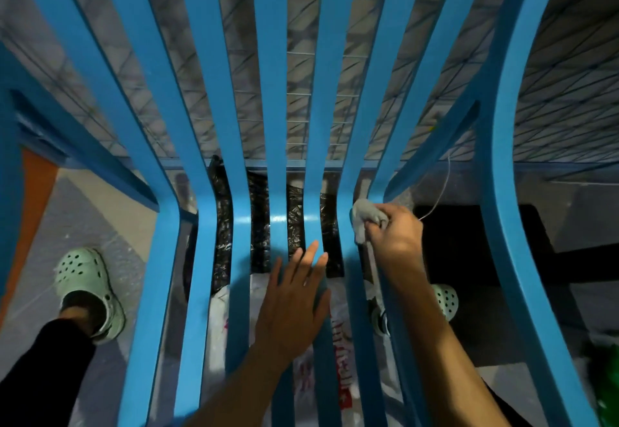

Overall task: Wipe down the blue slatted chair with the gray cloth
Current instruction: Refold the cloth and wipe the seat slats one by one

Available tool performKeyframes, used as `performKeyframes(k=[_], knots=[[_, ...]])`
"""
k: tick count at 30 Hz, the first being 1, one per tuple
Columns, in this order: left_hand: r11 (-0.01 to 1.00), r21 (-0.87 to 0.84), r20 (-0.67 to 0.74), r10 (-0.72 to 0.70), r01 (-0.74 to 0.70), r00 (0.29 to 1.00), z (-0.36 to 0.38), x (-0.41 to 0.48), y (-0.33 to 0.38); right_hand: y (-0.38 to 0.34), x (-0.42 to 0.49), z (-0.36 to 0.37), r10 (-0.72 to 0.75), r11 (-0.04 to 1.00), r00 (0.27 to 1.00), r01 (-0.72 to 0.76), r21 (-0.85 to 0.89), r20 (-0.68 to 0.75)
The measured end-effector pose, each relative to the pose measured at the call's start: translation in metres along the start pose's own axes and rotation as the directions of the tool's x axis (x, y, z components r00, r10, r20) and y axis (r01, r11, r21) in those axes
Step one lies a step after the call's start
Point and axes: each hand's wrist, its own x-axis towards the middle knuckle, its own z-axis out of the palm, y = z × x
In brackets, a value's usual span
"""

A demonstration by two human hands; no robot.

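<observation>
The blue slatted chair point(244, 145) fills the view, its slats running from the backrest at the top down over the bend into the seat. My right hand point(397, 235) grips the bunched gray cloth point(363, 217) and holds it against a slat right of centre, at the bend. My left hand point(294, 299) lies flat with straight fingers on the middle seat slats, just left of the right hand.
Under the seat lie a black plastic bag point(259, 235) and a white printed bag point(341, 353). My feet in pale green clogs point(87, 287) stand either side of the chair. A wire mesh point(298, 98) shows behind the backrest. A dark mat point(452, 252) lies at right.
</observation>
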Motion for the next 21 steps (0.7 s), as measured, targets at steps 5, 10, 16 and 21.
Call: performKeyframes(k=[5, 10, 16, 21], knots=[[1.000, 0.016, 0.013, -0.013, 0.013, 1.000, 0.000, -0.006, -0.004, -0.019, 0.010, 0.023, -0.002, 0.986, 0.999, 0.010, -0.169, 0.046], [1.000, 0.020, 0.007, -0.016, 0.016, 1.000, -0.001, -0.004, -0.004, -0.016, 0.001, 0.005, 0.251, 0.890, 0.884, -0.051, -0.454, 0.393], [1.000, 0.015, -0.010, -0.001, 0.001, 1.000, 0.000, -0.004, -0.004, -0.030, 0.020, -0.019, 0.100, 0.969, 0.992, -0.081, -0.235, 0.073], [1.000, 0.015, 0.000, -0.008, 0.008, 1.000, 0.002, -0.007, -0.006, -0.026, 0.001, 0.013, 0.186, 0.958, 0.945, -0.114, -0.262, 0.270]])
